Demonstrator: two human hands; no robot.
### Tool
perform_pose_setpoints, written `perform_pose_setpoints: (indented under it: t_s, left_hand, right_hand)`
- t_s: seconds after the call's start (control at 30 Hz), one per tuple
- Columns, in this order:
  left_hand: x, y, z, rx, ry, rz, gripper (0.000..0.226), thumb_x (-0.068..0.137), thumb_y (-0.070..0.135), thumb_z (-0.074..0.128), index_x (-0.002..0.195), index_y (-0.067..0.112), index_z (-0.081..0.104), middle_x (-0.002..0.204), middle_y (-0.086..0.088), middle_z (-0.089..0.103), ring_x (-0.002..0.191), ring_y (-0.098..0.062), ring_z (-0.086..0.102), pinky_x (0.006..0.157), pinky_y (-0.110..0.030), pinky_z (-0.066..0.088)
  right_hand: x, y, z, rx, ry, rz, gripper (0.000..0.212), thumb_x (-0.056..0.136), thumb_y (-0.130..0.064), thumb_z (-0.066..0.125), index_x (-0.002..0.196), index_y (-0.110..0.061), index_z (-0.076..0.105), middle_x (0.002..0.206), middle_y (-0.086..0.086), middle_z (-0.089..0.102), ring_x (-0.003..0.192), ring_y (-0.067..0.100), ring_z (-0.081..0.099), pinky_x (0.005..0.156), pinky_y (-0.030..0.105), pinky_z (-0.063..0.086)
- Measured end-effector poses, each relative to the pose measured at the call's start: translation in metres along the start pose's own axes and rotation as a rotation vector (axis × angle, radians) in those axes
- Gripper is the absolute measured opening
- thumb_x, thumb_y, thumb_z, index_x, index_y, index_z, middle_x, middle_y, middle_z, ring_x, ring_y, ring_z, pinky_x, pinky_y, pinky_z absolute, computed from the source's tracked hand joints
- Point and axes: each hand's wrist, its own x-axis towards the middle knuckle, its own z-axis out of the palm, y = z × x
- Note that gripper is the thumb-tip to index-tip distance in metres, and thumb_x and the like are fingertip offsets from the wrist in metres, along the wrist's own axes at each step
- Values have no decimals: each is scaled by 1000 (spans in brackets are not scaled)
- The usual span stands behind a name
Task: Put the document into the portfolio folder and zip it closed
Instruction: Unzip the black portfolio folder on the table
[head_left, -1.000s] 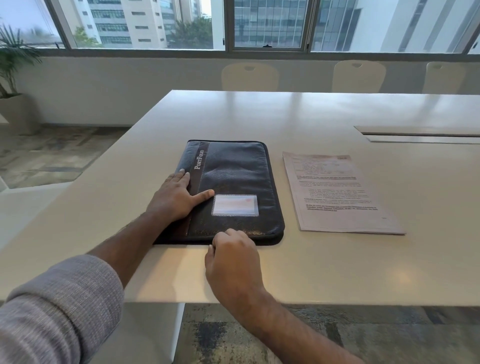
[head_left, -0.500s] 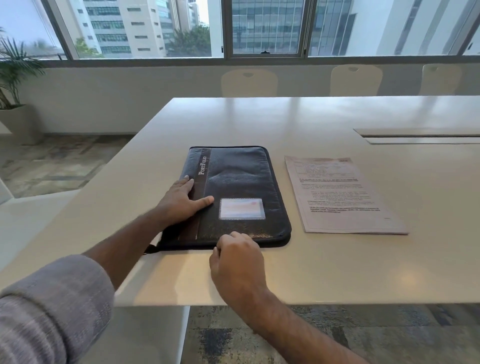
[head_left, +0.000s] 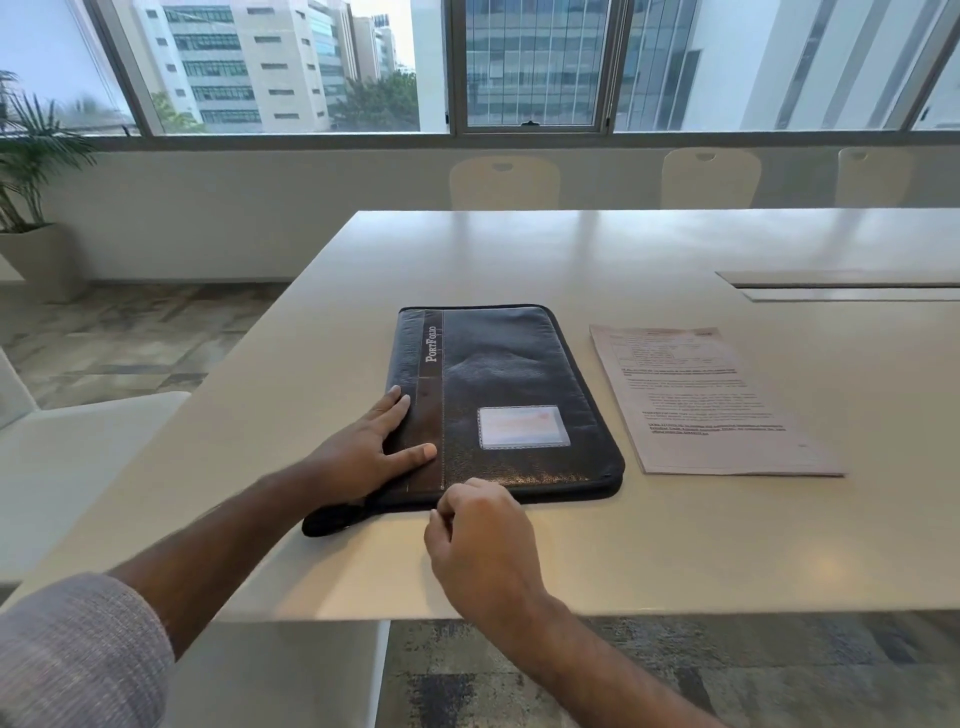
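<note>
The left hand (head_left: 371, 451) lies flat and open on the left part of the portfolio folder (head_left: 511, 379), with the fingers spread and the palm pressing down; it grasps nothing. The right hand (head_left: 480, 540) is curled at the near edge of the folder, the fingertips pinched together there, but what they hold is hidden behind the knuckles, so I cannot tell. The folder is dark, lies flat and closed near the near-left corner of the white table (head_left: 727, 545), and a dark strap (head_left: 332, 519) comes out from its near-left corner. The document (head_left: 701, 400) lies flat on the table just to the right of the folder, apart from it and not touched by either hand. To the right and far side of both things the table surface is bare, with a long slot cover (head_left: 841, 285) at the far right. Beyond the far edge stand pale chairs (head_left: 504, 182) under wide windows (head_left: 530, 62), and a potted plant (head_left: 31, 171) stands on the floor at the far left.
</note>
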Motion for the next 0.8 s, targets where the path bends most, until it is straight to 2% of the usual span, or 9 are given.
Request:
perform_pose_setpoints:
  t_s: [0.17,0.53,0.63,0.73,0.8]
  left_hand:
    - [1,1,1,-12,26,-10,96,83,66,60,158,25,15,164,18,0,149,-3,11,118,-23,13]
    - [4,2,-7,-4,47,2,102,75,72,64,156,23,26,165,11,14,148,-8,18,115,-26,16]
    - [-4,7,-15,37,81,42,87,79,65,67,150,24,39,161,6,29,144,-10,29,111,-25,23]
    - [-26,10,-19,52,206,98,64,81,59,68,135,28,58,145,6,52,126,-12,49,98,-25,35]
    - [-45,8,-19,13,210,116,60,79,60,70,131,31,61,140,10,55,118,-6,50,95,-25,37]
  right_hand:
    - [1,-13,11,28,-22,-11,22,90,-26,54,78,-11,66,82,2,63,81,18,55,71,27,43]
    - [4,-19,15,56,-55,-1,19,89,-25,57,81,-12,68,85,1,64,81,15,55,71,25,44]
    - [4,-15,14,73,-50,19,18,89,-25,58,81,-13,70,83,-1,65,77,13,56,68,24,43]
    - [3,-14,15,61,-10,37,19,88,-27,59,80,-16,72,79,-4,64,72,10,53,64,21,38]
    - [2,-14,16,50,3,47,20,87,-29,58,78,-17,72,77,-4,63,70,11,53,63,22,38]
